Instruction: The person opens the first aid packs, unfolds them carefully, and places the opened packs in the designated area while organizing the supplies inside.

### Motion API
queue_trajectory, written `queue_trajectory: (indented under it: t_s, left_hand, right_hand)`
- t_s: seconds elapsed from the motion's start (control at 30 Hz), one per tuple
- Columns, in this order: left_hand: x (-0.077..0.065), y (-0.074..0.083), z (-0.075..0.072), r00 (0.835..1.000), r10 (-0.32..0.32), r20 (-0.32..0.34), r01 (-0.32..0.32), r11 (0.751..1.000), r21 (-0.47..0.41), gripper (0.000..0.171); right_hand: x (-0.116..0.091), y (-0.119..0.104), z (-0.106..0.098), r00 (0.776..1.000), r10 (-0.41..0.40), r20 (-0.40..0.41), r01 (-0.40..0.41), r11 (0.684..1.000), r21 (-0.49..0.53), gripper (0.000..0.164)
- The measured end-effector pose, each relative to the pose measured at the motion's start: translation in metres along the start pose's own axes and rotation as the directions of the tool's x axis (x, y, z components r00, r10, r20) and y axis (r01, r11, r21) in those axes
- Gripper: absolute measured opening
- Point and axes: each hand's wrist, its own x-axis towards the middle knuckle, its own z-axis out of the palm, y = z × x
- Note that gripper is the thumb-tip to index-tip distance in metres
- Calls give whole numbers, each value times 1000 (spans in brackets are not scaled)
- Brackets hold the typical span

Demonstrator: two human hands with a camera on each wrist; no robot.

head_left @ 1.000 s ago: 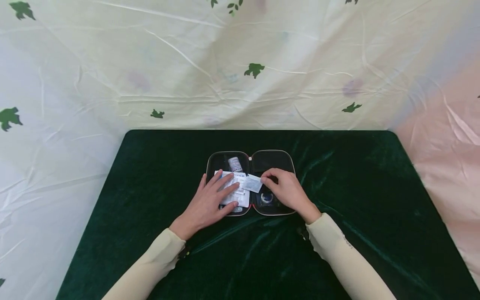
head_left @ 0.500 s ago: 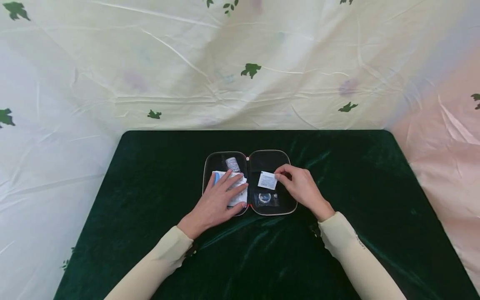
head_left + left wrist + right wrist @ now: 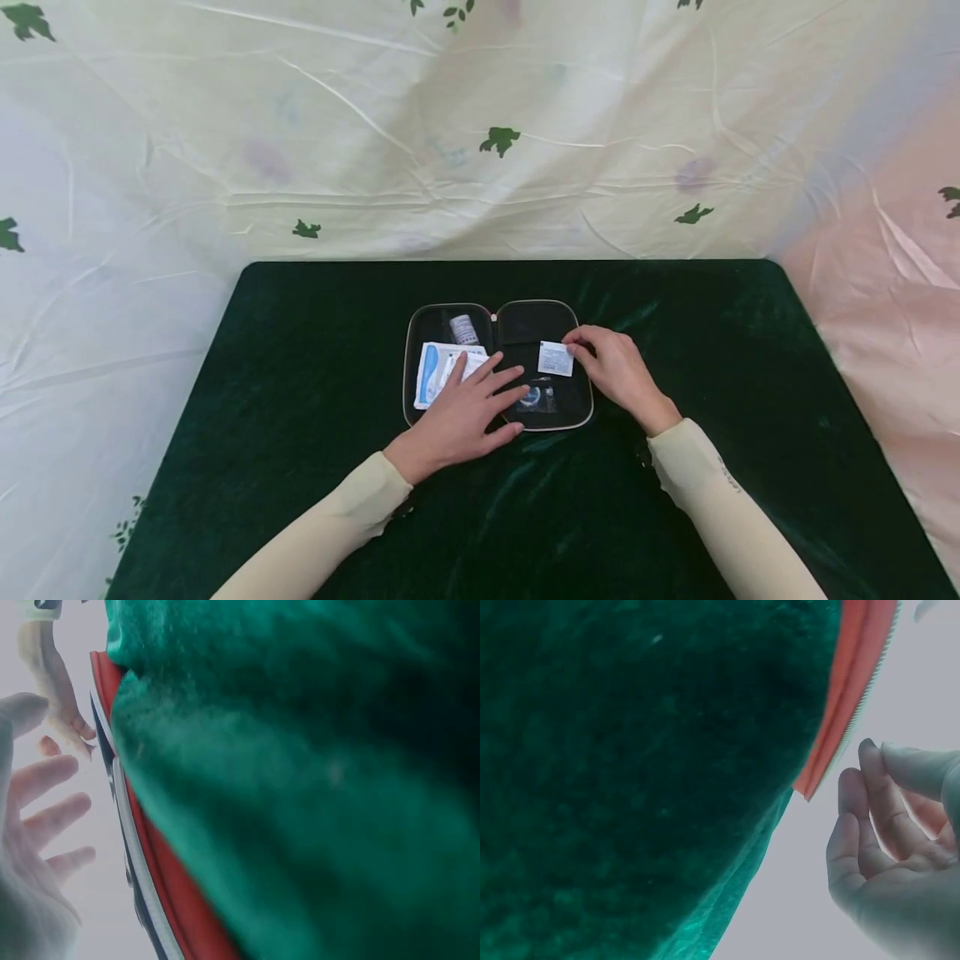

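Note:
My right hand pinches the edge of a small white printed sachet between thumb and forefinger, over the right half of an unfolded zip case. In the right wrist view its thumb and fingertips meet, and the sachet does not show. My left hand is spread over the case's middle, fingers apart and holding nothing. It partly covers white and blue packets lying in the left half. A small clear bag with a round item inside lies in the right half, near the left fingertips.
A white labelled bottle lies at the back of the case's left half. The red zip edge shows in the right wrist view. Dark green velvet cloth covers the table, and a pale leaf-patterned curtain hangs behind.
My right hand has drawn the sachet rightward, off the packets and across to the right half. My left hand has lifted from the packets and shifted right, uncovering the blue-edged packet.

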Motion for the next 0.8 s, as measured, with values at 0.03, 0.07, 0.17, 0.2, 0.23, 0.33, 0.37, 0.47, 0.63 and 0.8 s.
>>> queue_trajectory:
  t_s: [0.03,0.07,0.17,0.2,0.23,0.33,0.37,0.47,0.63,0.8]
  left_hand:
    - [1,1,1,1000,13,4,-13,1000,13,54]
    - [2,2,1,1000,26,9,-26,999,22,53]
    - [4,4,3,998,63,19,-64,996,58,50]
    - [5,4,4,997,74,21,-75,995,71,49]
    - [6,4,5,996,80,27,-82,993,81,48]
    - [7,4,6,996,85,38,-88,992,92,45]
    - [8,4,6,996,85,40,-89,991,97,44]
    - [8,4,6,996,80,48,-85,992,98,42]
    - [8,4,5,995,73,66,-79,993,90,41]
    - [9,3,6,995,69,76,-76,993,88,41]
  right_hand:
    - [0,1,0,1000,-4,1,4,1000,-5,15]
    - [0,2,0,1000,-7,3,7,1000,-10,15]
    - [1,4,0,1000,-22,11,22,999,-29,15]
    - [2,4,1,1000,-28,13,28,999,-37,15]
    - [3,5,1,999,-34,15,35,998,-45,16]
    - [4,6,0,999,-50,18,51,997,-61,16]
    - [4,6,0,998,-54,21,55,996,-65,16]
    - [5,7,-2,998,-62,32,64,995,-76,16]
    - [7,7,-4,996,-66,61,71,994,-85,16]
    - [9,7,-5,994,-62,89,72,992,-104,15]
